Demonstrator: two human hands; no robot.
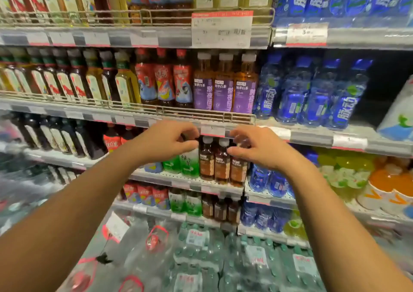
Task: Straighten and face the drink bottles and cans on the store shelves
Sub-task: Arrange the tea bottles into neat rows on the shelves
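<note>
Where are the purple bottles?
The purple-label bottles stand on the shelf just above both hands, between the red-label bottles on their left and the blue bottles on their right.

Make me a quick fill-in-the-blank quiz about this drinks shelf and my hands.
1. The tea bottles above both hands wear ___ labels.
2. The brown bottles between the hands have ___ caps.
3. The bottles beside the left hand have ___ labels.
4. The right hand reaches toward the ___ bottles.

Answers: purple; white; green; brown
</note>
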